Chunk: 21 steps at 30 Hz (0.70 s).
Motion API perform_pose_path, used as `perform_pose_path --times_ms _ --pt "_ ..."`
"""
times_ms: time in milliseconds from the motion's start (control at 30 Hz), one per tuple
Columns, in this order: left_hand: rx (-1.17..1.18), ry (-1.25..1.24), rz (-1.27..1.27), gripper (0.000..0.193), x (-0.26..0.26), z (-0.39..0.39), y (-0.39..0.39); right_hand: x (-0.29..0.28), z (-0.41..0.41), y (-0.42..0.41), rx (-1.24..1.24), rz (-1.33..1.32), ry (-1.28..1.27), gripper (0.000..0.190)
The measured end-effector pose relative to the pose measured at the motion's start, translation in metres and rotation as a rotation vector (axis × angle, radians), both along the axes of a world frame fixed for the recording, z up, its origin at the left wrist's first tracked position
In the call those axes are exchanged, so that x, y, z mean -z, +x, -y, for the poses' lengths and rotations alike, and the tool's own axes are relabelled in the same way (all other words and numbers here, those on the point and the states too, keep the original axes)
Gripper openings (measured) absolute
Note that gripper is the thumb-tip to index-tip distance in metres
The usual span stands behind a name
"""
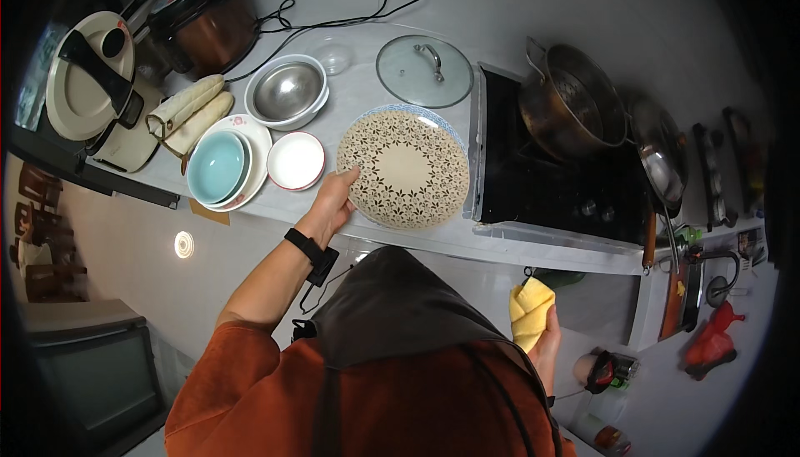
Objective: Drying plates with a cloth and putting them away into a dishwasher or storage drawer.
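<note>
My left hand [332,199] grips the left rim of a beige plate with a dark floral pattern [405,169], thumb on top. A blue-patterned rim [417,108] shows behind it, from another plate. Low at the right, my right hand [546,341] holds a folded yellow cloth [530,313], away from the counter top. Left of the patterned plate stands a white bowl with a red rim [296,160]. Beside that, a turquoise bowl [216,167] is stacked on white dishes [257,172]. A glass lid with a metal handle [412,79] lies behind the patterned plate.
A black cooktop [544,197] bears a large steel pot [562,101] at the right. A metal bowl [289,90] sits in a white basin [255,113]. Oven mitts [190,110], a dark cooker [203,26] and power cords [350,21] are at the back left. A pan [659,169] stands far right.
</note>
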<state>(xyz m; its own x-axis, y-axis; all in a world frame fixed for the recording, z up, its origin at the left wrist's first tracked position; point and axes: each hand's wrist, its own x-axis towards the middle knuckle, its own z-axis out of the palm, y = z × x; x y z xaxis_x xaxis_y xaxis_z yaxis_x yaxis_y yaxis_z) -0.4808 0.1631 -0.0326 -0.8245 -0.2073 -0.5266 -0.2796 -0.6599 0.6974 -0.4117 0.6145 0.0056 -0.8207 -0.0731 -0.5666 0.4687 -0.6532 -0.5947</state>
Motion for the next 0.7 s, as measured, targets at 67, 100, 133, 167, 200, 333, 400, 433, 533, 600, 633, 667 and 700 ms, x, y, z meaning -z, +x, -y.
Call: perform_pose_path --times_ms 67,100,133,167,200,333,400,433,533,600,633,667,700 --pt "-0.033 -0.010 -0.010 0.040 0.001 -0.001 -0.004 0.000 -0.002 0.002 0.010 0.013 -0.006 0.051" --pt "-0.030 -0.011 -0.006 0.040 0.001 -0.001 -0.005 0.000 -0.002 0.001 0.012 0.024 -0.013 0.050" --pt "-0.027 -0.028 0.002 0.040 0.000 -0.001 -0.005 -0.001 -0.001 0.000 0.014 0.034 -0.019 0.049" --pt "-0.025 -0.045 0.008 0.041 -0.001 0.000 -0.005 0.000 -0.001 -0.001 0.014 0.037 -0.019 0.049" --pt "-0.016 -0.067 0.018 0.041 -0.001 0.002 -0.006 0.001 0.000 -0.002 0.000 0.035 0.022 0.048" --pt "-0.073 -0.219 -0.027 0.041 -0.008 -0.002 -0.006 -0.001 0.008 -0.011 -0.035 0.028 0.072 0.044" --pt "0.054 -0.568 0.126 0.037 -0.018 0.000 -0.003 0.000 0.010 -0.015 -0.058 0.033 0.092 0.043" --pt "0.051 -0.570 0.130 0.037 -0.020 0.001 -0.004 0.002 0.010 -0.016 -0.076 0.035 0.115 0.043" --pt "0.237 -1.012 0.281 0.042 -0.014 0.008 -0.012 0.012 0.010 -0.021 -0.181 -0.016 0.101 0.048" --pt "0.233 -1.231 0.303 0.043 -0.007 0.008 -0.011 0.018 0.010 -0.024 -0.213 -0.024 0.128 0.048" --pt "0.237 -1.445 0.317 0.045 -0.009 0.004 -0.011 0.020 0.010 -0.025 -0.236 -0.031 0.161 0.048" --pt "0.246 -1.387 0.355 0.047 -0.012 0.002 -0.011 0.022 0.010 -0.026 -0.238 -0.029 0.157 0.048" --pt "0.244 -1.389 0.362 0.047 -0.018 -0.001 -0.009 0.022 0.010 -0.027 -0.223 -0.027 0.197 0.047"
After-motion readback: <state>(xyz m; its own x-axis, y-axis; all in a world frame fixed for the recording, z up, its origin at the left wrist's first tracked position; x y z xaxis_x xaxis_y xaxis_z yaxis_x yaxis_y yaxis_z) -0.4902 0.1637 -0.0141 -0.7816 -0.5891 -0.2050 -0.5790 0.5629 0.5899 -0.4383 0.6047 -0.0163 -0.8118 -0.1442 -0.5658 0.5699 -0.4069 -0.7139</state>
